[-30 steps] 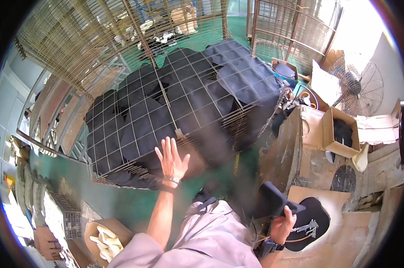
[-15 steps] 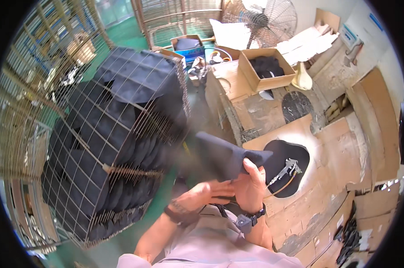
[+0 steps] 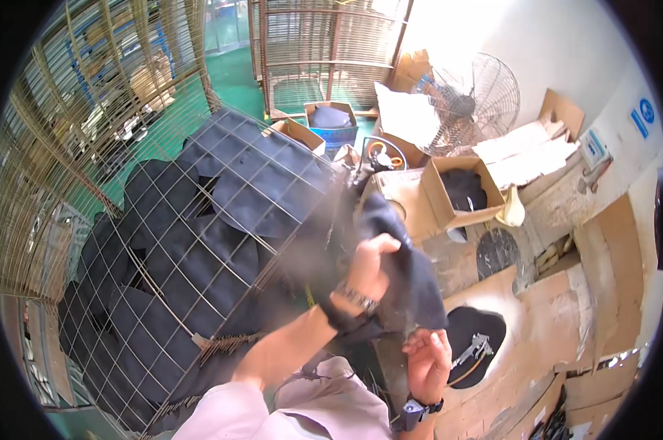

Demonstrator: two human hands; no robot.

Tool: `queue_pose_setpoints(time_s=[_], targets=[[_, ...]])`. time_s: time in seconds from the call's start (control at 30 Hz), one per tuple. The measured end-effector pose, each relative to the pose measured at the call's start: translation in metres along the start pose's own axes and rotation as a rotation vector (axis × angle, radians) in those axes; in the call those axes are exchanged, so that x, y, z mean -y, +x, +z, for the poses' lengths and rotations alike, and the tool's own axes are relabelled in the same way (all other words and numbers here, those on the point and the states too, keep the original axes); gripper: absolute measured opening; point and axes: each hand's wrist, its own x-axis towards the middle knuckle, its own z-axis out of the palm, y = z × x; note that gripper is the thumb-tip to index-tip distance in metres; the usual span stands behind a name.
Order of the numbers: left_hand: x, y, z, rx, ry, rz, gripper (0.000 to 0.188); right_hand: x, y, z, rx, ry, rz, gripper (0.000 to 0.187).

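A dark blue-black flexible sheet (image 3: 417,282) hangs in front of me, somewhat blurred. My left hand (image 3: 372,271) is closed on its left side, knuckles up. At the sheet's lower corner, the curled fingers of my right hand (image 3: 427,359) meet its edge. On the cardboard-covered bench beside my right hand lies a black rounded piece (image 3: 485,323). A silver metal tool (image 3: 472,350) with a thin yellowish hose rests on that piece. Left of my arms stands a wire cage (image 3: 199,339) with many similar dark sheets (image 3: 265,183) in it.
A cardboard box (image 3: 467,218) holding dark pieces stands on the bench's far part, beside a pale bottle-like object (image 3: 512,207). Behind are a wire-guarded fan (image 3: 463,106), orange-handled scissors (image 3: 385,156) and another wire rack (image 3: 331,55). Flattened cardboard (image 3: 614,253) lines the right side.
My left hand has moved up and forward, gripping the sheet's side. The sheet has swung from lying across my hands to hanging lengthwise. My right hand has dropped lower, to its bottom corner.
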Motion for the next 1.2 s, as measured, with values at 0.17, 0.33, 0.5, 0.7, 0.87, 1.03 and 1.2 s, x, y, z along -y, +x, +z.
queue_pose_setpoints(time_s=[0.17, 0.33, 0.5, 0.7, 0.87, 1.03, 1.2], targets=[[-0.146, 0.097, 0.052, 0.192, 0.170, 0.298, 0.008, -0.026, -0.001, -0.007, -0.104, -0.083, 0.087, 0.024], [-0.321, 0.166, 0.058, 0.036, 0.331, 0.436, 0.005, -0.061, -0.008, -0.036, -0.276, -0.106, 0.134, 0.022], [-0.489, 0.195, -0.124, -0.190, 0.503, 0.642, 0.009, -0.100, -0.006, -0.068, -0.385, -0.139, 0.238, 0.021], [-0.518, 0.128, -0.313, -0.888, 0.595, 0.676, 0.016, -0.113, -0.003, -0.064, -0.474, -0.265, 0.277, 0.020], [-0.485, 0.149, -0.350, -0.974, 0.338, 0.793, 0.029, -0.107, -0.004, -0.044, -0.498, -0.492, 0.379, 0.033], [-0.514, 0.121, -0.358, -1.334, 0.610, 1.005, 0.054, -0.133, -0.011, -0.115, -0.522, -0.465, 0.345, 0.019], [-0.431, 0.130, -0.268, -1.306, 1.020, 0.844, 0.088, -0.120, -0.046, -0.209, -0.667, -0.846, 0.170, 0.021]])
